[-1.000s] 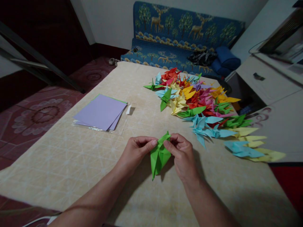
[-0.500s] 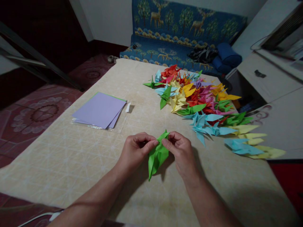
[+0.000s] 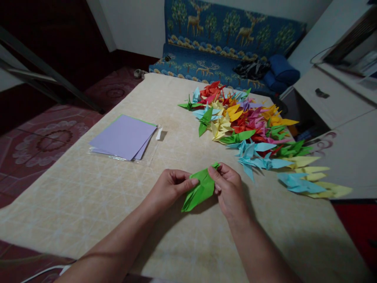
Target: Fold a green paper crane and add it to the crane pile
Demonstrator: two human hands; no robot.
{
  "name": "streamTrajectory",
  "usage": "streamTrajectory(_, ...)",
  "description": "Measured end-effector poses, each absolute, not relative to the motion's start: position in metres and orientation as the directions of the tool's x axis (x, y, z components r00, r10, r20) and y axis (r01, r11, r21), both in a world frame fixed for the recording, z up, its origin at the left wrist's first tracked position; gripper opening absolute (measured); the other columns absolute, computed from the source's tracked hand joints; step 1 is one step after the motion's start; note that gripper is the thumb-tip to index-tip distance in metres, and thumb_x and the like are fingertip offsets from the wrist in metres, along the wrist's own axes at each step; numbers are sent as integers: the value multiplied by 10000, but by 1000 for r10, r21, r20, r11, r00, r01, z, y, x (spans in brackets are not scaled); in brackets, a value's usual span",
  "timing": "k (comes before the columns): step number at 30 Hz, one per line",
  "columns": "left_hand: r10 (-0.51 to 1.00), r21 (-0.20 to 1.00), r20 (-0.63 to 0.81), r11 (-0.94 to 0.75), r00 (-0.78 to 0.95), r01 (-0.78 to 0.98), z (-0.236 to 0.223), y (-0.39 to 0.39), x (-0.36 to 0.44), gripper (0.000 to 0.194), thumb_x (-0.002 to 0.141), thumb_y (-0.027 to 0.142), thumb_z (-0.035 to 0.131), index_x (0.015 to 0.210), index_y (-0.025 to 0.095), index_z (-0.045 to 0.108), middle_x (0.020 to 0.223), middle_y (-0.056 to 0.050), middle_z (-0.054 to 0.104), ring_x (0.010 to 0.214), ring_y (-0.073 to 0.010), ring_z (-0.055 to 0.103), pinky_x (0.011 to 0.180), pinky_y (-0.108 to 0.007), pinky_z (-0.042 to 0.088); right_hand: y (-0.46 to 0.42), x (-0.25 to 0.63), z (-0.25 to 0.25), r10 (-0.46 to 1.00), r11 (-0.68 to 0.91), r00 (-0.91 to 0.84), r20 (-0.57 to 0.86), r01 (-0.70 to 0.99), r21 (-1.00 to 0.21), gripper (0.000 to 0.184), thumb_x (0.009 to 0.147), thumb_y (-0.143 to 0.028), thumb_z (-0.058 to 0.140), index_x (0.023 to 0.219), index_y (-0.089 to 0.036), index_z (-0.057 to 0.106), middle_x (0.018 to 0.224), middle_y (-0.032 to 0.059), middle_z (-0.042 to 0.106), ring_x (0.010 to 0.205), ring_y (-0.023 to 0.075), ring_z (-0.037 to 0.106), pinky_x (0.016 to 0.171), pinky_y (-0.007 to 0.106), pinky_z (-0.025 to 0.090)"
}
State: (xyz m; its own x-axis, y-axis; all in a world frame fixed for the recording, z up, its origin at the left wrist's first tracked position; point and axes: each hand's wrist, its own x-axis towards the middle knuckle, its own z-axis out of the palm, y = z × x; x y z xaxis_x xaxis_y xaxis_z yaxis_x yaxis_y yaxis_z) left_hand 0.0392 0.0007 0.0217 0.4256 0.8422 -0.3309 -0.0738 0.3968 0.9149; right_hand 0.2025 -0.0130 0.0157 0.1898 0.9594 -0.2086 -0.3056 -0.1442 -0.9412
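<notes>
A partly folded green paper piece (image 3: 199, 190) is held just above the beige table (image 3: 88, 204), between both hands. My left hand (image 3: 170, 187) pinches its left side with thumb and fingers closed. My right hand (image 3: 229, 188) grips its upper right corner, fingers curled. The paper lies tilted, its long point aimed down-left.
A stack of lilac paper sheets (image 3: 123, 136) in a clear wrapper lies at the left. A heap of several coloured paper cranes (image 3: 250, 133) spreads along the right side. Behind the table stand a blue patterned sofa (image 3: 218, 43) and a white cabinet (image 3: 338, 106).
The green paper has been turned from hanging nearly upright to lying flatter, its point swung out to the left. Both hands shifted slightly lower on it.
</notes>
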Motion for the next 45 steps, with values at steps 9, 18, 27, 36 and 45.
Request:
streamTrajectory(9,869,891,-372,433,327,-139,20,0,40,351,661,396,811,551,128,612,465,28,527,408,-59,411,405,-185,279,-14,196,18,937,-217,176,-303,-390,-895,291,654,-374,788,675,-212,547,444,-109,358,373,65,308,364,188,234)
streamTrajectory(18,875,906,-298,385,381,-175,23,3,40,318,731,388,774,920,133,747,809,-68,729,643,-122,615,602,-217,462,-8,204,7,887,14,445,-122,-290,-957,322,684,-377,793,639,-219,516,469,-98,412,403,77,368,394,196,297)
streamTrajectory(27,974,982,-114,140,194,-127,15,-2,41,573,641,320,844,1141,189,598,983,-63,667,708,-164,667,596,-264,540,-8,206,-2,866,58,499,-25,-151,-987,296,757,-385,757,684,-201,537,467,-74,501,431,96,462,456,211,394)
streamTrajectory(36,970,991,-16,-17,244,132,9,3,36,190,727,301,762,651,138,701,649,-41,650,614,-143,586,581,-238,455,-10,212,-2,911,-38,406,-76,-100,-994,355,712,-392,762,625,-211,469,418,-60,531,376,99,478,403,201,387)
streamTrajectory(45,935,876,-12,-161,354,455,14,3,35,152,780,275,686,688,153,695,594,-20,606,553,-132,537,535,-233,389,-36,220,6,906,-81,344,248,716,-693,313,670,-165,738,922,-246,570,865,54,677,717,227,648,542,290,475)
